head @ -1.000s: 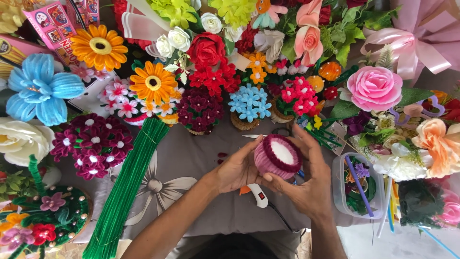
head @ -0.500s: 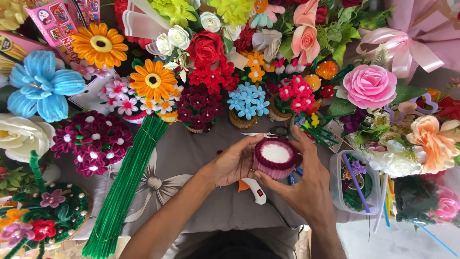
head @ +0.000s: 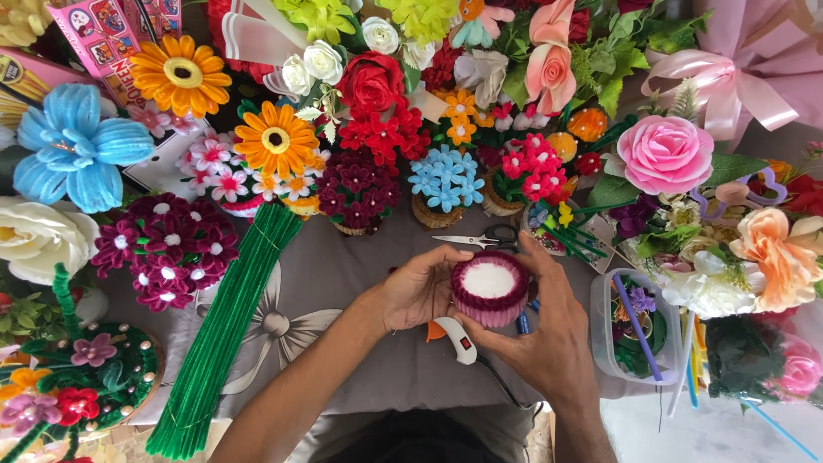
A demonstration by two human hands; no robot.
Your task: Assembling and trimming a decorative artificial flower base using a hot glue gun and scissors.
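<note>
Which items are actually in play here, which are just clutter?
In play: left hand and right hand holding the small maroon-wrapped pot; glue gun just below.

Lying about: scissors, green pipe-cleaner bundle, clear tub, finished flower pots.

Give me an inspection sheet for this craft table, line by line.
Surface: grey cloth with a pale bow print, mostly covered.
Job's things: small round maroon fuzzy-wrapped pot with white foam top, held between both hands.
Clutter: bundle of green chenille stems; silver scissors; white glue gun; clear plastic tub.
Hands: left hand and right hand both grip the pot.
Cables: black cord from the glue gun.
Surroundings: chenille flower arrangements all around, including a pink rose.
</note>
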